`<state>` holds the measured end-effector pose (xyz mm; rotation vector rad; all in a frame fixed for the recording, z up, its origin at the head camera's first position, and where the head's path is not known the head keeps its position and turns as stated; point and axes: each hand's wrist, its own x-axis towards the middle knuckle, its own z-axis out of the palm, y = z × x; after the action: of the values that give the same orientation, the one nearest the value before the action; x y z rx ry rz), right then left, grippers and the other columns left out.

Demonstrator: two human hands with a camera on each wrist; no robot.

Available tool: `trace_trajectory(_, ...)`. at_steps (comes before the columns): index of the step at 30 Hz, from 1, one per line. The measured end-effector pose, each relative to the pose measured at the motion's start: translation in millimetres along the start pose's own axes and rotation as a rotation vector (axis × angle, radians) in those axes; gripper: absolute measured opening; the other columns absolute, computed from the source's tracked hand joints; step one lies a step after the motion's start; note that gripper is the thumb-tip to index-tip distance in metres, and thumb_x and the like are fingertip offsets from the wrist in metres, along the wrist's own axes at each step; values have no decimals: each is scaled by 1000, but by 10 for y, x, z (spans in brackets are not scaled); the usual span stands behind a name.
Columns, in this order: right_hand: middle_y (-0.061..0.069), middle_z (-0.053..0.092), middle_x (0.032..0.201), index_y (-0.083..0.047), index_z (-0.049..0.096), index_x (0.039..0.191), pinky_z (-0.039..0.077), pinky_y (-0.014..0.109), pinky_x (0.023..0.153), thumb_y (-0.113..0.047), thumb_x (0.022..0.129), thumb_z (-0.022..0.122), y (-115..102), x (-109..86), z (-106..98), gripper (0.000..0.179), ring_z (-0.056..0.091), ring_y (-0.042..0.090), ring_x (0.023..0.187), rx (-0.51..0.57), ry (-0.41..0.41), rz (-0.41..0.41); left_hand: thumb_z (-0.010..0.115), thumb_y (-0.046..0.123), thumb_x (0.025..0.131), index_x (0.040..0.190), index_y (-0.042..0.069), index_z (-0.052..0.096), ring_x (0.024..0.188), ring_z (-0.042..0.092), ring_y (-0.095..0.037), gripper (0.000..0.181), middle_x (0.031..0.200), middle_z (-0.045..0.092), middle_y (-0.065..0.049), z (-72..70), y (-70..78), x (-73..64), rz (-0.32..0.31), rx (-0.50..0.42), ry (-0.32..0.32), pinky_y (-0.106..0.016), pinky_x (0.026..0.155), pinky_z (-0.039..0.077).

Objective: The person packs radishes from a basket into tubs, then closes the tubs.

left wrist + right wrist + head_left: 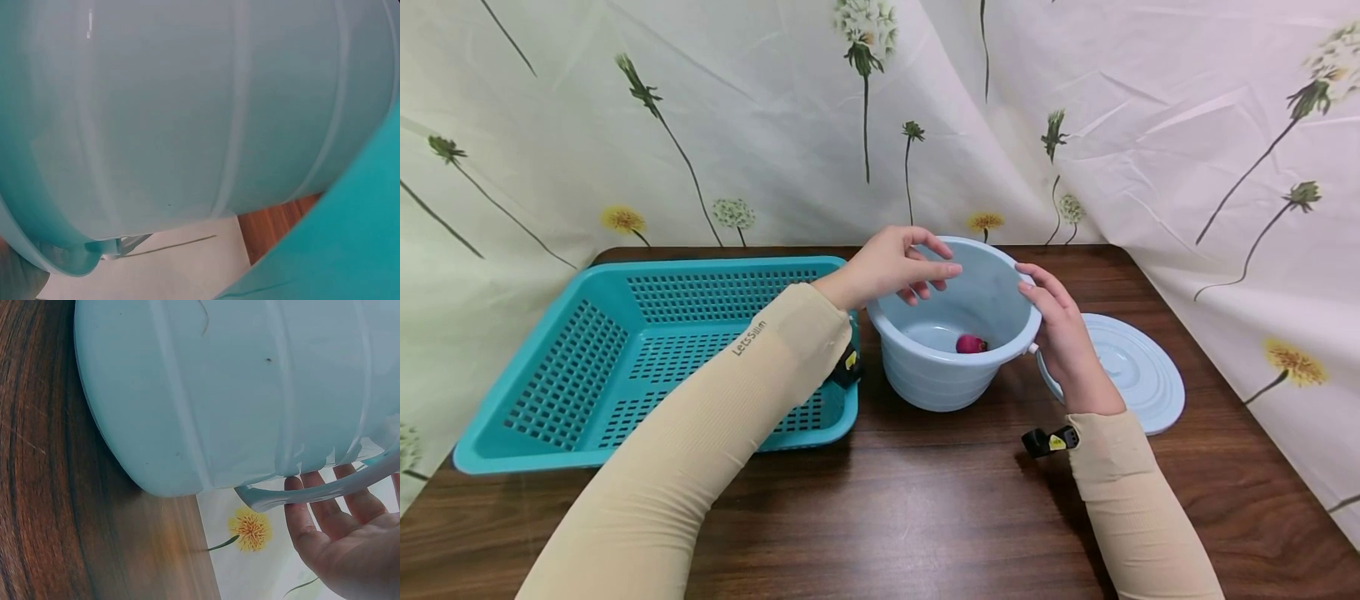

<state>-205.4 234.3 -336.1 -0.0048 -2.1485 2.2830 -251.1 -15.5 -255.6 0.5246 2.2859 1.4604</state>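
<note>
A light blue bucket (940, 379) stands upright on the table, with a small, round magenta thing (971, 344) at its bottom. My left hand (904, 265) hovers over the bucket's left rim, its fingers loosely bent and holding nothing. On the right side, my right hand (1054, 325) grips the bucket's rim. In the right wrist view, fingers (315, 506) touch the outer wall (219, 394), beside the bucket's handle (325, 490). The left wrist view is filled mostly by the bucket's ribbed side (169, 119).
A turquoise plastic basket (572, 279) with slotted walls lies left of the bucket. To the right, a round light blue lid (1138, 371) lies flat, partly behind the right hand. Floral cloth (775, 125) hangs around the dark wooden table (887, 517).
</note>
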Motion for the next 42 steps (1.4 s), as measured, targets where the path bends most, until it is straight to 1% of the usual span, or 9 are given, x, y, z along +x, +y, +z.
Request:
trace_trajectory(4, -8, 50, 128, -31, 55, 128, 44, 30, 90, -39, 100, 56, 0, -1, -1, 29, 48, 15, 114, 1, 0, -2, 74, 33, 89, 117, 16, 63, 67, 63, -19, 35, 95, 73, -11, -14, 11, -16, 4, -20, -4, -31, 67, 59)
trace_trajectory(10, -8, 49, 130, -31, 55, 128, 42, 32, 93, -39, 99, 56, 6, 2, 6, 30, 47, 15, 116, 3, 0, 4, 73, 34, 91, 116, 18, 64, 73, 62, -23, 31, 97, 72, -10, -59, 18, -58, 29, -56, -17, -33, 68, 58)
trace_trajectory(16, -8, 49, 130, -31, 56, 127, 42, 32, 93, -39, 100, 56, 11, 1, 5, 29, 47, 15, 117, 10, -2, 2, 71, 36, 92, 118, 20, 65, 78, 60, -27, 31, 98, 69, -10, -157, 8, -126, 66, -25, -23, -31, 63, 54)
trace_trajectory(20, -8, 49, 130, -31, 55, 127, 42, 32, 93, -40, 99, 56, 10, -2, 1, 29, 47, 15, 116, 5, 2, 4, 69, 37, 93, 119, 21, 65, 78, 58, -29, 31, 101, 67, -11, -255, -12, -180, 73, -2, 8, -29, 59, 50)
trace_trajectory(24, -8, 49, 130, -31, 56, 127, 41, 32, 93, -40, 99, 57, 12, -3, -1, 30, 47, 15, 117, 6, 6, 10, 69, 37, 93, 119, 22, 65, 72, 55, -23, 31, 99, 66, -8, -351, -43, -230, 62, 5, 34, -27, 56, 46)
trace_trajectory(29, -8, 48, 131, -30, 55, 128, 40, 33, 95, -40, 99, 56, 16, -5, -1, 30, 46, 15, 118, 7, 5, 12, 69, 37, 93, 120, 21, 65, 68, 54, -21, 31, 97, 66, -7, -456, -96, -291, 52, 23, 43, -30, 60, 46)
trace_trajectory(34, -8, 48, 132, -30, 56, 128, 39, 34, 96, -40, 99, 57, 16, -3, 4, 30, 46, 15, 118, 14, 5, 12, 67, 40, 94, 121, 22, 65, 76, 58, -26, 33, 94, 67, -7, -556, -184, -342, 49, 71, 52, -31, 63, 47)
trace_trajectory(37, -8, 49, 132, -31, 56, 127, 40, 34, 95, -40, 99, 57, 11, -2, 8, 29, 47, 15, 118, 18, 5, 8, 67, 43, 93, 122, 22, 65, 82, 58, -30, 35, 94, 68, -5, -609, -252, -369, 28, 101, 62, -31, 65, 47)
trace_trajectory(42, -9, 49, 132, -31, 56, 126, 40, 33, 95, -39, 99, 57, 1, -5, 10, 28, 46, 15, 118, 21, 3, 1, 66, 45, 93, 121, 23, 65, 80, 56, -24, 35, 93, 67, -2, -668, -383, -410, -7, 132, 84, -32, 66, 44)
